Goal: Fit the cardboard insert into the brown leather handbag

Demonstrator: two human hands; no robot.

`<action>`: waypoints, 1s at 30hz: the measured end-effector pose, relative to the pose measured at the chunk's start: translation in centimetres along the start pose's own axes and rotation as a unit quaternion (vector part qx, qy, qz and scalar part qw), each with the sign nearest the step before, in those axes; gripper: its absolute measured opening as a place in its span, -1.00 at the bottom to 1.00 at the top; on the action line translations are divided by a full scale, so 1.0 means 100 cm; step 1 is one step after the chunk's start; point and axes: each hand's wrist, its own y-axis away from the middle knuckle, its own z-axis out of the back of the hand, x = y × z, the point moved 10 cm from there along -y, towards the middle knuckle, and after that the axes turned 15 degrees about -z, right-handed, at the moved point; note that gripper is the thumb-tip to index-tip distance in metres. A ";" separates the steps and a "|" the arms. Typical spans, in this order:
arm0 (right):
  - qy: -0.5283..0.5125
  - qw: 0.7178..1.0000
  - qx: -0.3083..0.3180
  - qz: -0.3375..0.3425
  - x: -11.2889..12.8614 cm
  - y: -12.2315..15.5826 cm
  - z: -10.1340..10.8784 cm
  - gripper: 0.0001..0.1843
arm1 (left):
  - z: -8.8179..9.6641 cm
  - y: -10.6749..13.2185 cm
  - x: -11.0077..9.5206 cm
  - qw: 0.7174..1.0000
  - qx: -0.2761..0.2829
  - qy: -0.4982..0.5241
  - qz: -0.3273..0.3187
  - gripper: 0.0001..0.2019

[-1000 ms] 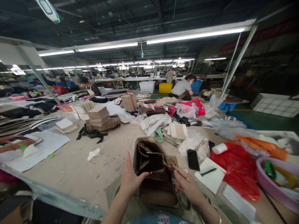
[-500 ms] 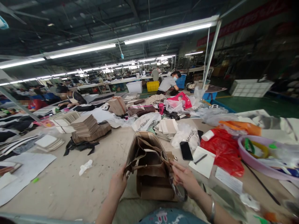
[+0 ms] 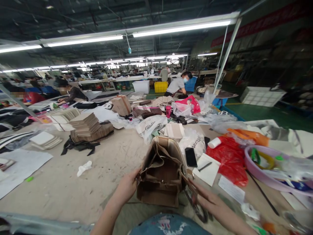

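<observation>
A brown bag [image 3: 163, 167] stands open-topped on the worktable [image 3: 61, 195] right in front of me. My left hand [image 3: 127, 186] grips its left side with the fingers closed on the edge. My right hand [image 3: 207, 202] lies at the bag's lower right with fingers stretched out, beside a dark curved strap or ring [image 3: 195, 204]; I cannot tell if it touches it.
A black phone [image 3: 190, 157] and a white notepad with a pen [image 3: 207, 169] lie right of the bag. A red plastic bag [image 3: 230, 156], a purple basin [image 3: 269, 169], stacked brown pieces [image 3: 85, 125], a crumpled white scrap [image 3: 83, 168]. Other people work at far tables.
The view swung; the bag shifted slightly right and tilted. My left hand slid from inside the opening to the bag's left edge. My right hand dropped from the bag's rim, fingers straightening.
</observation>
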 end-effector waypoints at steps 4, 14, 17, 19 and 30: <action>0.152 0.961 -0.198 0.118 0.078 0.020 0.049 -0.54 | 0.007 0.000 0.009 1.000 -0.023 0.018 0.003 -0.53; 0.467 0.797 -0.116 0.365 0.223 -0.039 -0.034 -0.56 | 0.024 0.002 -0.024 0.992 -0.111 0.053 -0.010 -0.20; 0.516 0.768 -0.085 0.370 0.217 -0.069 -0.054 -0.70 | 0.016 -0.004 -0.025 0.988 -0.148 0.030 0.038 -0.05; 0.535 0.759 -0.089 0.362 0.217 -0.085 -0.056 -0.80 | 0.012 -0.010 -0.023 0.986 -0.155 0.028 0.051 -0.17; 0.550 0.757 -0.062 0.346 0.210 -0.098 -0.053 -0.79 | 0.034 -0.018 -0.007 0.988 -0.131 0.071 0.029 -0.54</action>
